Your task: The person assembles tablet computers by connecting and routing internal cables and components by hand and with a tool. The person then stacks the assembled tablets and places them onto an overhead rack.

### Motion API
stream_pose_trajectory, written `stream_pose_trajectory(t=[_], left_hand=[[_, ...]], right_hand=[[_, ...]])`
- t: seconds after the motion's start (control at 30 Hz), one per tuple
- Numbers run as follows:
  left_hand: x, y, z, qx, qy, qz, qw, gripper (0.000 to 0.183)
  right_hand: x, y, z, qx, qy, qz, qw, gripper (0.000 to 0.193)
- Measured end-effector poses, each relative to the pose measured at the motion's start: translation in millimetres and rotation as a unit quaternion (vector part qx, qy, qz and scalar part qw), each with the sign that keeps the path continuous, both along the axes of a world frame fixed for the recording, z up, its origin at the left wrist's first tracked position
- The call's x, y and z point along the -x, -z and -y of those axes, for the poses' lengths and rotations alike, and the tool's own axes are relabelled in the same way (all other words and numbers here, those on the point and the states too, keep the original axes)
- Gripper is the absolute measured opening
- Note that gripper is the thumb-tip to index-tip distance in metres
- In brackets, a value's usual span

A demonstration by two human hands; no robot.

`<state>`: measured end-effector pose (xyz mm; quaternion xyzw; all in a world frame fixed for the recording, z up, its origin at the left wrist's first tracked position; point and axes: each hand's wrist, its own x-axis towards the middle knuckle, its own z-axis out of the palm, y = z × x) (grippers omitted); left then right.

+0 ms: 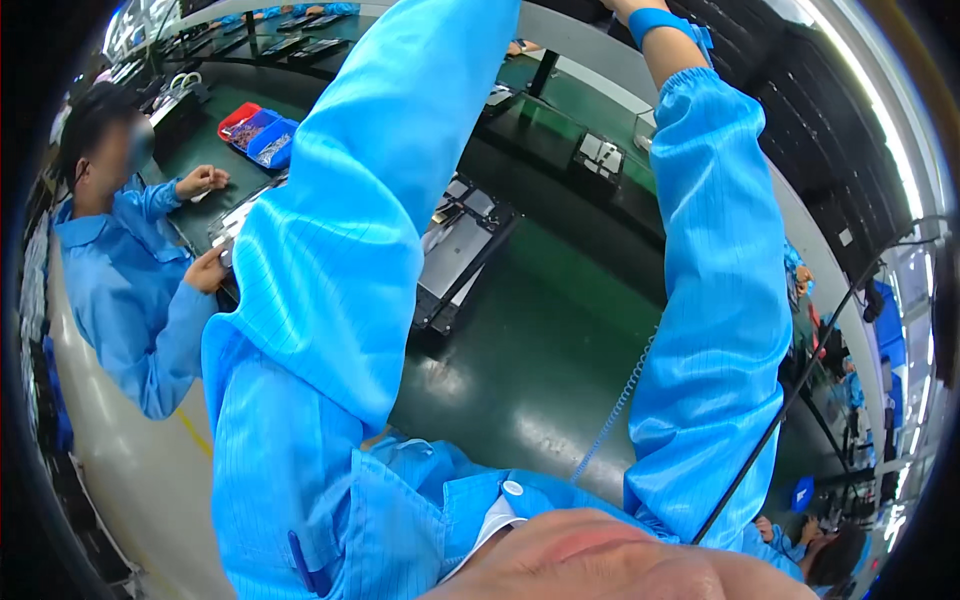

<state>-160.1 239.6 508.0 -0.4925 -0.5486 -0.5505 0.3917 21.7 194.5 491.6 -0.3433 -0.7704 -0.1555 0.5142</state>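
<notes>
Both my arms, in shiny blue sleeves, reach up and forward over a green-topped bench (540, 330). My left hand lies beyond the upper edge, so it is out of sight. Only the base of my right hand (624, 8) shows at the top edge; its fingers and anything in them are cut off. A blue wrist strap (655, 22) circles my right wrist. A pale blue coiled cord (615, 410) hangs beside my right sleeve. Between my arms stands a black-framed holder with a flat grey panel (462, 255), partly behind my left sleeve.
At left a co-worker in a blue coat (130, 270) sits with both hands at the bench. Blue bins (275, 145) and a red bin (236, 120) hold small parts. An opened flat device (600, 155) lies on a dark ledge. A black cable (800, 400) crosses at right.
</notes>
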Motion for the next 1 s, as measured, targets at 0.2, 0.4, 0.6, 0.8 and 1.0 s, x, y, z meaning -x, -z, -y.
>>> stream_pose_trajectory(t=[0.2,0.4,0.6,0.8,1.0], left_hand=[[-76,56,74,-0.093,0.229,0.044,0.968,0.062],[-123,178,296,0.193,0.351,-0.081,0.913,0.045],[-136,311,412,0.420,0.568,-0.095,0.701,0.049],[-195,416,423,0.527,0.625,0.284,0.502,0.038],[-265,444,420,0.541,0.666,0.233,0.459,0.037]], right_hand=[[-63,83,130,-0.109,-0.115,-0.048,0.986,0.022],[-163,233,293,0.040,-0.068,0.017,0.997,0.024],[-327,322,401,0.172,0.176,-0.138,0.959,0.019],[-535,381,482,0.107,0.617,-0.191,0.756,0.033],[-639,406,511,0.286,0.600,-0.326,0.672,0.067]])
